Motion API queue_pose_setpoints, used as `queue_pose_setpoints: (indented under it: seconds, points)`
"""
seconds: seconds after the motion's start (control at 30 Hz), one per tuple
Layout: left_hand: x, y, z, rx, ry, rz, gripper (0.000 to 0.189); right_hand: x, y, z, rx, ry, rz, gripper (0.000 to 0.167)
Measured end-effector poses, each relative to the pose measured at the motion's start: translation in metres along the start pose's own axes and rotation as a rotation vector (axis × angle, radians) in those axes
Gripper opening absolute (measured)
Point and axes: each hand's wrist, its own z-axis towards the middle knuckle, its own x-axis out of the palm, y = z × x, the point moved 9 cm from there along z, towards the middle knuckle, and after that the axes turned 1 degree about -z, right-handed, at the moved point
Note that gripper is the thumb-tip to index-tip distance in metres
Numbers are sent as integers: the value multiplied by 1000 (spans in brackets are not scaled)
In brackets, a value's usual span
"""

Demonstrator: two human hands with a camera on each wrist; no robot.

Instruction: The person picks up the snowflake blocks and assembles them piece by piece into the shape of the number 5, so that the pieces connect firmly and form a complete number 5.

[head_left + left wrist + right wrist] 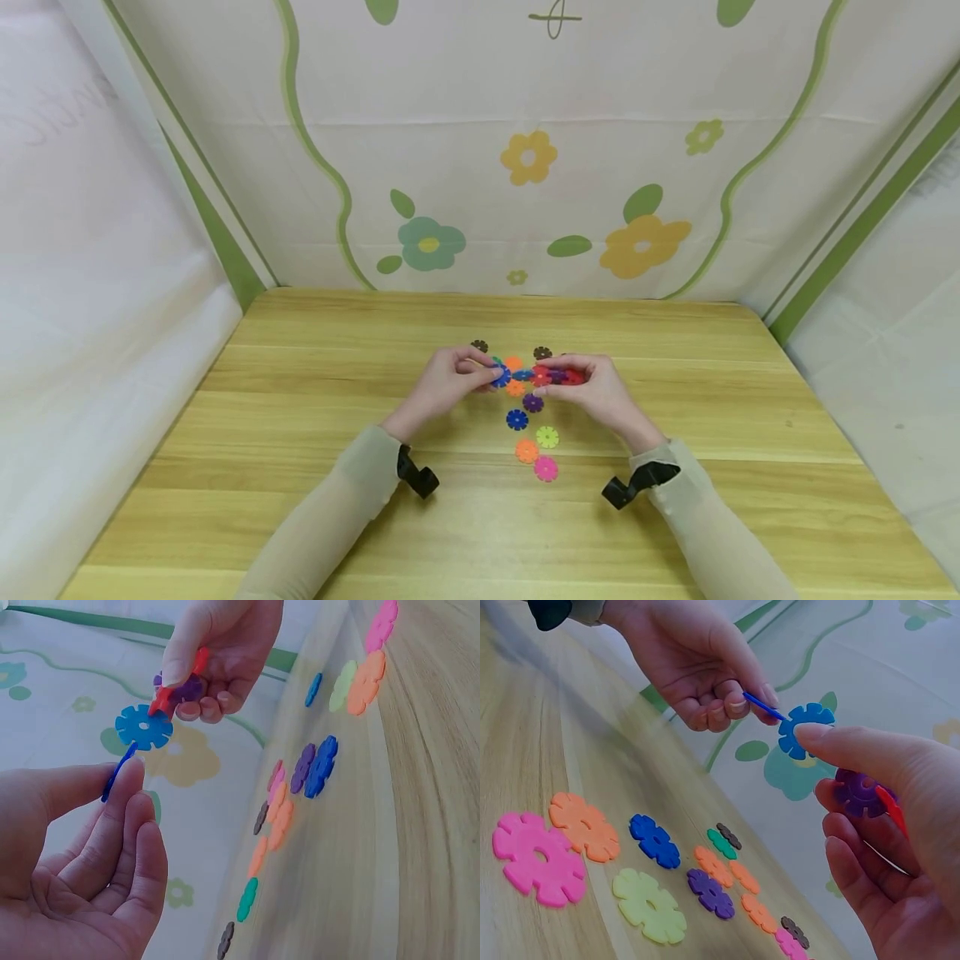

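My left hand (448, 382) pinches a dark blue notched plastic disc (501, 375) between thumb and fingertips. Facing it, my right hand (597, 390) holds a short chain of linked discs. This chain has a lighter blue disc (144, 727) at its free end, then a red disc (541, 376), a purple disc (859, 793) and another red piece (891, 810) nearest the palm. The dark blue disc's edge is right at the lighter blue disc's rim, the two standing at an angle to each other. Both hands are raised over the table; the right fingers partly hide the chain.
Loose discs lie on the wooden table (300, 467) under and before the hands: pink (546, 468), orange (527, 451), yellow-green (547, 437), dark blue (517, 419), purple (533, 402). Further back are several more, including brown (542, 353) and green (247, 899). Printed fabric walls (450, 150) enclose the table.
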Motion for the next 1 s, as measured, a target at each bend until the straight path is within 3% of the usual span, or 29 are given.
queue_pose_setpoints:
  seconds: [0.37, 0.77, 1.0]
  points:
    - [4, 1, 2, 4, -10, 0, 18, 9, 5, 1, -44, 33, 35, 45]
    - [10, 2, 3, -11, 5, -42, 18, 16, 13, 2, -166, 22, -15, 15]
    - [13, -1, 1, 15, 8, -58, 15, 15, 11, 3, -150, 16, -47, 14]
